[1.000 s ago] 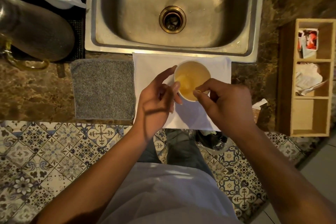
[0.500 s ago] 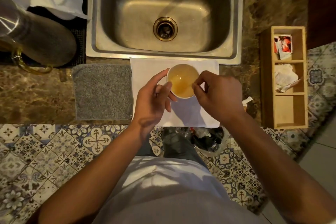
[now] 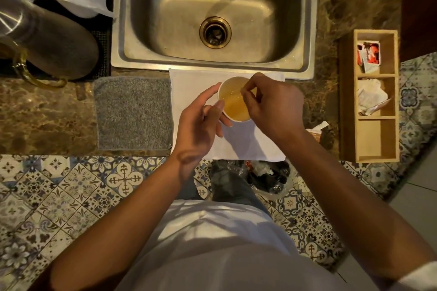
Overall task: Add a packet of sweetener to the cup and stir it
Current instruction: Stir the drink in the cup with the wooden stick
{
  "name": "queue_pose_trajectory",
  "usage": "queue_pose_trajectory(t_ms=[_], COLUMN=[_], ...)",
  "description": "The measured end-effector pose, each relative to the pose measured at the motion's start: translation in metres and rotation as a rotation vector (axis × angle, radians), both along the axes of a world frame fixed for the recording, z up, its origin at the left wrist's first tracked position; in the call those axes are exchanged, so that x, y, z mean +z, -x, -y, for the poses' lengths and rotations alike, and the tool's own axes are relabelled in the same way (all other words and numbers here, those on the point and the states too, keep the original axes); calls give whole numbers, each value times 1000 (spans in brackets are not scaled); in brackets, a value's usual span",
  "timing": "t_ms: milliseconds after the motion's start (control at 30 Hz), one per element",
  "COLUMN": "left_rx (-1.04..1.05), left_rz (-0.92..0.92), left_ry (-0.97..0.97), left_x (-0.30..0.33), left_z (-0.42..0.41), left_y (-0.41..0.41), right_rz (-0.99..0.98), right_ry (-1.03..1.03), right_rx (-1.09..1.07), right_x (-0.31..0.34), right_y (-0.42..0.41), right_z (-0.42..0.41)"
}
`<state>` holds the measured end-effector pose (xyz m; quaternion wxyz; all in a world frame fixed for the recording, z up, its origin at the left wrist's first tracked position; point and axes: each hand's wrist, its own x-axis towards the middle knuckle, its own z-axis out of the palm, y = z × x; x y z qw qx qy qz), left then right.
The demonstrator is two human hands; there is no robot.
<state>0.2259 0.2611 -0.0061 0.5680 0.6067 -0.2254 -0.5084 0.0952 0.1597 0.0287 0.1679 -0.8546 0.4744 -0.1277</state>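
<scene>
Kitchen: steel sink (image 3: pixel 165 38) in marble counter (image 3: pixel 47 113), patterned floor tiles (image 3: pixel 59 196), wooden packet organiser (image 3: pixel 345 101).

stirrer in right hand (image 3: pixel 272 104) too thin to tell, cup (image 3: pixel 233 101) rim partly hidden

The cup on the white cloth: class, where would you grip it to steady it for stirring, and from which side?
Grip the cup round its outer wall below the rim, from its left, where the left hand already curls. It stands upright, full and open-topped; the right hand occupies the other side.

Both hands (image 3: pixel 198 118) (image 3: pixel 272 104) meet at the cup (image 3: pixel 233 106).
</scene>
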Motion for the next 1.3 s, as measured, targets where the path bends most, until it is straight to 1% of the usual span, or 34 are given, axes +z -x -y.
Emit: queue_pose_trajectory(t_ms=[200,367,467,600,733,833,900,1000,1067,1167,1300], left_rx=[-5,-9,-2,-12,-26,-27,-29,-15,-10,-2,-11], left_rz=[4,-26,-49,-54,-17,2,4,-19,-13,-16,44], left_ry=[8,23,16,10,4,-9,-6,3,8,9,-29], left_x=[-1,-3,-6,-4,-1,3,4,3,2,2,7], left_z=[-1,0,1,0,-1,-1,-2,0,0,0,1], left_y=[-1,-1,0,-1,-2,-1,-1,-2,-1,-1,-1], right_rz=[-135,-103,-48,-38,-122,-191,-196,-142,-114,-163,-218], right_ry=[-25,-102,-83,-48,4,-31,-57,-75,-44,-6,-52], right_rx=[32,76,82,41,19,37,74,115,109,81,95], right_x=[7,9,5,1,5,11,14,13,10,8,13], right_y=[21,15,3,-4,8,19,20,12,6,8,18], right_z=[-4,-25,-29,-17,-6,-12,-19,-24,-22,-13,-11])
